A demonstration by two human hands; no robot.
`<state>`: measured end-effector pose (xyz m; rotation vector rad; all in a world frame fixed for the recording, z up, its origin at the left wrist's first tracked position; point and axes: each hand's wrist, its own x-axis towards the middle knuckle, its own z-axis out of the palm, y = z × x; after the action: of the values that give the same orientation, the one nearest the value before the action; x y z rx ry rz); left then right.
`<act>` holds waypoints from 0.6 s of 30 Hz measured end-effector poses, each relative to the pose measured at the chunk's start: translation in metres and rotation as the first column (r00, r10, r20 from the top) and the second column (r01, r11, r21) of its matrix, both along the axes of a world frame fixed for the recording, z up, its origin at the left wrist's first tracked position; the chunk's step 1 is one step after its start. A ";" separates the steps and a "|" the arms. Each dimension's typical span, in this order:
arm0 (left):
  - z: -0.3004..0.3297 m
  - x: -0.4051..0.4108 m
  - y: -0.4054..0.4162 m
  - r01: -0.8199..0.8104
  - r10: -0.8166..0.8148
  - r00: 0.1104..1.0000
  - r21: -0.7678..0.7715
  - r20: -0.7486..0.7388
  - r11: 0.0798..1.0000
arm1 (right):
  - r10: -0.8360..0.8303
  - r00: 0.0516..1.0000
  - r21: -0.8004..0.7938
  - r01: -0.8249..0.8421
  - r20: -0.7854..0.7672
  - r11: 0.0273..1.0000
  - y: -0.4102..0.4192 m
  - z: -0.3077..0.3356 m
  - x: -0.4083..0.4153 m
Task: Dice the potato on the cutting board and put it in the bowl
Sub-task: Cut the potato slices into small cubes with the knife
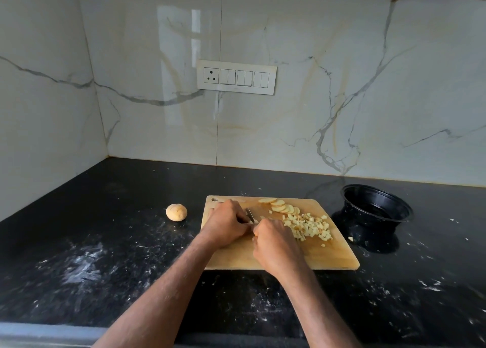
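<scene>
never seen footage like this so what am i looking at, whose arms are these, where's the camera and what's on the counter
There is no machine here: a person wears a camera on the head, looking down at their own arms. On the black counter lies a wooden cutting board with potato slices and diced potato. The left hand steadies a piece being cut; the right hand grips a knife, mostly hidden. A whole potato sits left of the board, a black bowl to its right.

No readable text, label, brand or number appears anywhere in this kitchen view; the switch plate (236, 77) on the marble wall, the cutting board (276, 253) and the black bowl (376, 205) carry no lettering.
</scene>
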<state>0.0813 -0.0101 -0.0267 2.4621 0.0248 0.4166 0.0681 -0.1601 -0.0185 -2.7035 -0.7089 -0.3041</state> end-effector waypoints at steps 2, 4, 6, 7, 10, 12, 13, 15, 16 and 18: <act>-0.001 0.001 -0.002 -0.040 0.040 0.999 -0.007 -0.009 0.999 | 0.011 1.000 -0.012 -0.011 0.012 1.000 0.000 0.000 -0.001; -0.003 0.003 -0.003 -0.064 0.064 0.998 -0.012 -0.015 0.998 | 0.015 1.000 -0.007 -0.015 0.012 1.000 -0.002 0.001 -0.003; -0.003 0.004 -0.006 -0.094 0.094 0.995 0.006 -0.013 0.996 | 0.017 1.000 -0.004 -0.017 0.012 1.000 -0.006 0.000 -0.006; -0.004 0.005 -0.007 -0.109 0.110 0.994 0.027 -0.008 0.994 | 0.023 1.000 -0.008 -0.023 0.019 1.000 -0.009 -0.001 -0.008; -0.007 0.008 -0.009 -0.156 0.157 0.988 0.074 0.000 0.985 | 0.038 0.998 -0.004 -0.038 0.050 0.999 -0.019 -0.006 -0.016; -0.008 0.008 -0.010 -0.177 0.177 0.984 0.070 0.005 0.982 | 0.039 0.998 0.015 -0.040 0.048 0.999 -0.026 -0.008 -0.020; -0.008 0.009 -0.010 -0.183 0.183 0.983 0.071 0.007 0.981 | 0.039 0.998 0.021 -0.040 0.039 0.999 -0.031 -0.008 -0.021; -0.008 0.008 -0.010 -0.186 0.186 0.983 0.078 0.008 0.980 | 0.040 0.999 0.035 -0.041 0.009 0.999 -0.040 -0.007 -0.024; -0.008 0.008 -0.010 -0.187 0.186 0.982 0.075 0.010 0.980 | 0.044 0.999 0.038 -0.044 -0.005 0.998 -0.045 -0.006 -0.026; -0.008 0.007 -0.009 -0.187 0.186 0.982 0.056 0.022 0.981 | 0.047 0.999 0.032 -0.046 -0.024 0.998 -0.052 -0.002 -0.028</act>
<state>0.0883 -0.0190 -0.0346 2.5224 0.2417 0.5246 0.0402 -0.2124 -0.0203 -2.6522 -0.7522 -0.2684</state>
